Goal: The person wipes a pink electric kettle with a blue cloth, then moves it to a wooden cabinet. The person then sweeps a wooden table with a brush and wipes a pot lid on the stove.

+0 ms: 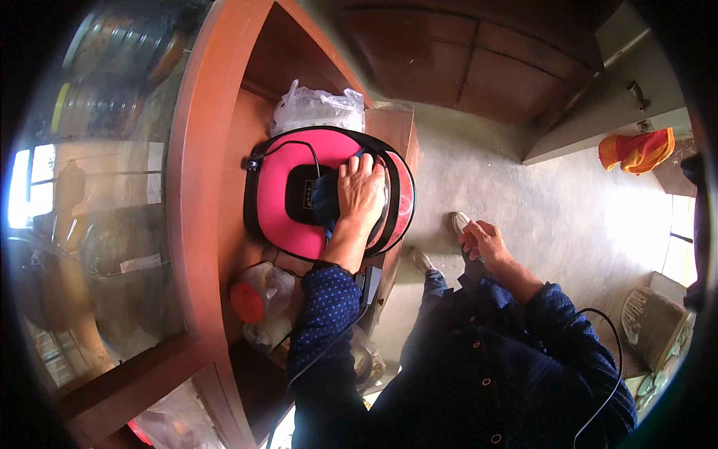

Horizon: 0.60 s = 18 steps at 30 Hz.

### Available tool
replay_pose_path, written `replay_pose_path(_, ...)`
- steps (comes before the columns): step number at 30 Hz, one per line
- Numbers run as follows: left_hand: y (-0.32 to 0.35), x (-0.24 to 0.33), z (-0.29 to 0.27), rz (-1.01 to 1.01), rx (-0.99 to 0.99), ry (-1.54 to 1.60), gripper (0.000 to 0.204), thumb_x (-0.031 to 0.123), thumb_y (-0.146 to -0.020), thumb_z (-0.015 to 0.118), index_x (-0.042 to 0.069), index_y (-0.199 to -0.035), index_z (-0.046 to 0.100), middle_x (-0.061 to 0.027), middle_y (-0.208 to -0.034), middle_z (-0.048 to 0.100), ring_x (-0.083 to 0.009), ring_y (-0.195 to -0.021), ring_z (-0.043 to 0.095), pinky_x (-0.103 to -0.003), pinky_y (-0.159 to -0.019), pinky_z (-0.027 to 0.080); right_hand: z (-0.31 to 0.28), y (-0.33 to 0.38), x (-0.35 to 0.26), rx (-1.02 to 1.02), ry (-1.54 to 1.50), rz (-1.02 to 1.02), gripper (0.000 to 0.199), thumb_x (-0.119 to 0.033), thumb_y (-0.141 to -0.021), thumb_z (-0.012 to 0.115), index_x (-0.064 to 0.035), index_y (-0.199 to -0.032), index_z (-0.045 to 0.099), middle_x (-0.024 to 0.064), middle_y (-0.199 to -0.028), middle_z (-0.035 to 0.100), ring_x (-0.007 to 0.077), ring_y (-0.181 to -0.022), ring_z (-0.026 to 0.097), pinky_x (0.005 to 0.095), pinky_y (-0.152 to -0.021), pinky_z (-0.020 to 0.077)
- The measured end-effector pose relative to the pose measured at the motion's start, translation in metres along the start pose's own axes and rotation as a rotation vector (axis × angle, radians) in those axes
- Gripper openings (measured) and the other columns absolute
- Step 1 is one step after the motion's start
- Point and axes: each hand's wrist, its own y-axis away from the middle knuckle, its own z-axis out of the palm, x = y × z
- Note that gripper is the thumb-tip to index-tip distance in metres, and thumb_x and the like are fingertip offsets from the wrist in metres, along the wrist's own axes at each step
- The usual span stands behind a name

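A round pink case (284, 187) with black trim and a black patch in its middle lies on the shelf of a reddish wooden cabinet (196, 150). My left hand (360, 188) presses on the case's right side, fingers curled over a dark blue cloth (324, 200) there. A thin black cord (288, 145) runs across the case's top. My right hand (485, 239) hangs apart over the floor, fingers loosely bent, with nothing seen in it.
A clear plastic bag (318, 108) sits behind the case. A bag with a red lid (248, 301) lies nearer me on the shelf. Glass cabinet door (97, 224) at left. Grey concrete floor (553, 202), dark wooden doors beyond, an orange cloth (637, 150) at right.
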Motion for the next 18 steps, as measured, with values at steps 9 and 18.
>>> replay_pose_path(9,0.018,-0.017,-0.023,0.155,0.081,0.469,0.004,0.007,-0.086,0.068,0.007,-0.087,0.071,-0.0083,-0.091,0.063,-0.0329,-0.091,0.062,-0.047,-0.082,0.047,-0.047,0.003,0.014,0.117,-0.059,0.078,0.04,-0.042,-0.107,0.058,-0.0037,-0.108,0.07,0.0103,-0.092,0.075,0.0158,-0.071,0.066,0.0323,-0.056,0.0531)
replay_pose_path(18,0.005,-0.012,-0.002,0.02,0.183,0.272,0.032,0.012,-0.096,0.066,0.002,-0.126,0.071,-0.0145,-0.124,0.066,-0.0357,-0.124,0.058,-0.049,-0.107,0.046,-0.052,0.003,0.023,0.078,-0.08,0.1,0.035,-0.038,-0.11,0.057,-0.0045,-0.106,0.066,0.0083,-0.089,0.071,0.0157,-0.071,0.065,0.03,-0.056,0.0515)
